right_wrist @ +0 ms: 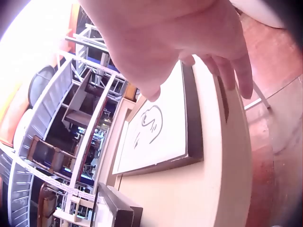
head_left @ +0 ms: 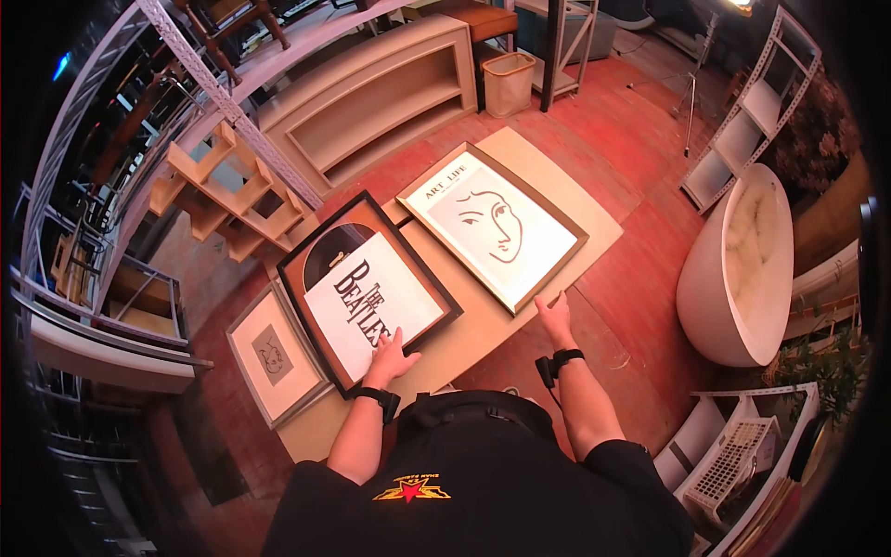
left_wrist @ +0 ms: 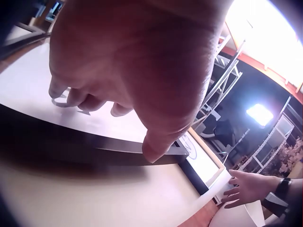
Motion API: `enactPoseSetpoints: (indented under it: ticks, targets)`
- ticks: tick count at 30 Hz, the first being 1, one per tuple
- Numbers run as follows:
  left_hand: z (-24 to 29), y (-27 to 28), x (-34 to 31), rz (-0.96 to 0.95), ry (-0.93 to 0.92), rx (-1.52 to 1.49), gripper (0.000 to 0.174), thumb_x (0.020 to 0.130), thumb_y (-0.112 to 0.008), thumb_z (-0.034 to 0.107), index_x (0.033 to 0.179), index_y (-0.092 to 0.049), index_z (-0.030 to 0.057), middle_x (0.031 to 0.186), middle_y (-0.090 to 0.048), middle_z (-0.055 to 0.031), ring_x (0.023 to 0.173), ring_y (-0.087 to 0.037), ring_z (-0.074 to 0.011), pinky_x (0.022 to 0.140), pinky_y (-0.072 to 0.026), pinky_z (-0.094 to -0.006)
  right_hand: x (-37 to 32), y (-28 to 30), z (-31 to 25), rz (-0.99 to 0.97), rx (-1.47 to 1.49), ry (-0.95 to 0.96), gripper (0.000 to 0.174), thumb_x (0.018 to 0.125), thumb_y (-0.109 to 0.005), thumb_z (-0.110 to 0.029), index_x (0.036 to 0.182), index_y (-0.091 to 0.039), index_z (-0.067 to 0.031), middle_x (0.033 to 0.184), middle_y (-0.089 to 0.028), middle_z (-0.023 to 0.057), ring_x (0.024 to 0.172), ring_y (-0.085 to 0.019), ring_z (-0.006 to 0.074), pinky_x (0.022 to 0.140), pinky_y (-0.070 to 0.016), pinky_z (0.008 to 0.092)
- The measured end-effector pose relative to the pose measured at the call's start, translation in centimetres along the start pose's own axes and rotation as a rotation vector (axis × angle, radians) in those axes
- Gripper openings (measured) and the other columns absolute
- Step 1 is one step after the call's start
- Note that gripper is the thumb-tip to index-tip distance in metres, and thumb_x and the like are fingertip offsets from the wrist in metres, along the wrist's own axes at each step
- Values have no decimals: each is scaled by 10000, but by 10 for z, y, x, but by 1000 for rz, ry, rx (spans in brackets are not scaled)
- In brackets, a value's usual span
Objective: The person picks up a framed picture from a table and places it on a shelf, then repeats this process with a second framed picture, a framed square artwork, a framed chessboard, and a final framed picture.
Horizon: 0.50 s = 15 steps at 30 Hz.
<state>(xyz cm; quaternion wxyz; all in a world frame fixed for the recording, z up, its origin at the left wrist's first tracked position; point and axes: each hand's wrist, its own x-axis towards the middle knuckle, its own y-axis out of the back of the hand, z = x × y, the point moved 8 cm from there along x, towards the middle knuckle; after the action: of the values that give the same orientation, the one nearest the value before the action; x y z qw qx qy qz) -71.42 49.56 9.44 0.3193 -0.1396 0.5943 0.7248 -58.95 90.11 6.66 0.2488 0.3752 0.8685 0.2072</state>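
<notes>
Three framed pictures lie on a pale tabletop [head_left: 478,336]. My left hand [head_left: 392,360] is over the lower right of a black-framed Beatles record display [head_left: 343,320], fingers spread. In the left wrist view, the thumb [left_wrist: 154,147] reaches right to the black frame's edge, with the other fingertips over the white sheet. My right hand [head_left: 555,320] is beside the near corner of the brown-framed ART LIFE line drawing [head_left: 478,237], fingers extended, nothing in its grasp. A smaller pale-framed sketch [head_left: 299,395] lies at the left, against the Beatles frame.
A white bathtub [head_left: 701,288] stands to the right on the red floor. Beyond the table are a low cabinet [head_left: 371,102], a waste bin [head_left: 509,84] and a light stand [head_left: 690,102]. A wooden cubby shelf [head_left: 232,200] rises at the table's left end.
</notes>
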Motion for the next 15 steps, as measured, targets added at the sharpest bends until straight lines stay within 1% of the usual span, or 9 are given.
enactPoseSetpoints:
  ticks: [1, 3, 4, 7, 8, 9, 12, 13, 15]
  targets:
    - [-5, 0, 3, 9, 7, -1, 979, 754, -646, 491, 1474, -134, 70, 1446, -162, -363, 1363, -215, -439, 1082, -250, -513, 6, -9, -5, -6, 4, 8, 897, 762, -681, -427, 1395, -259, 47, 1282, -440, 342, 1218, -432, 436, 1007, -383, 409]
    - [-4, -2, 6, -47, -53, -21, 975, 752, -642, 496, 1471, -146, 63, 1436, -164, -380, 1357, -216, -458, 1080, -266, -486, 12, -27, -3, -14, -4, -114, 937, 755, -693, -430, 1407, -222, 52, 1353, -337, 355, 1265, -368, 437, 1034, -351, 429]
    - [-4, -2, 6, -58, -75, -30, 972, 750, -643, 494, 1467, -155, 55, 1425, -162, -397, 1353, -207, -476, 1085, -271, -462, 13, -33, -2, -28, -15, -153, 970, 758, -694, -424, 1430, -164, 33, 1381, -290, 351, 1277, -344, 441, 1047, -332, 444]
    - [-1, 4, 1, -89, -116, -73, 954, 754, -644, 490, 1465, -175, 60, 1409, -172, -413, 1356, -184, -483, 1101, -251, -444, 10, -35, 3, -12, -67, -245, 1002, 751, -697, -427, 1440, -126, 23, 1389, -270, 351, 1282, -337, 444, 1047, -333, 447]
    - [-3, 7, 0, -85, -111, -74, 954, 754, -644, 490, 1465, -175, 60, 1409, -172, -413, 1356, -184, -483, 1101, -251, -444, 7, -36, 4, -3, -92, -240, 1024, 740, -710, -402, 1453, -86, -13, 1354, -341, 346, 1255, -383, 440, 1027, -356, 447]
    - [-2, 8, -1, -97, -123, -99, 942, 756, -644, 488, 1463, -188, 66, 1407, -171, -417, 1358, -176, -482, 1102, -250, -441, 5, -37, 5, -7, -93, -236, 1024, 740, -710, -402, 1453, -86, -13, 1354, -341, 346, 1255, -383, 440, 1027, -356, 447]
    - [2, 11, -3, -115, -123, -129, 919, 759, -644, 485, 1459, -213, 72, 1406, -163, -421, 1364, -157, -482, 1104, -246, -443, 0, -37, 13, 1, -17, -256, 1007, 734, -711, -328, 1465, -68, -69, 1243, -489, 326, 1149, -499, 437, 989, -390, 446]
    - [2, 10, -5, -122, -115, -127, 909, 761, -643, 484, 1456, -226, 74, 1408, -157, -421, 1367, -146, -482, 1104, -243, -446, 1, -39, 15, -4, -21, -261, 1007, 734, -711, -328, 1465, -68, -69, 1243, -489, 326, 1149, -499, 437, 989, -390, 446]
    - [3, 6, -7, -134, -116, -100, 903, 762, -642, 486, 1455, -233, 76, 1409, -153, -420, 1369, -134, -483, 1106, -238, -447, 3, -40, 15, 56, -2, -264, 957, 754, -703, -248, 1462, -86, -65, 1252, -492, 301, 1129, -528, 400, 904, -464, 436]
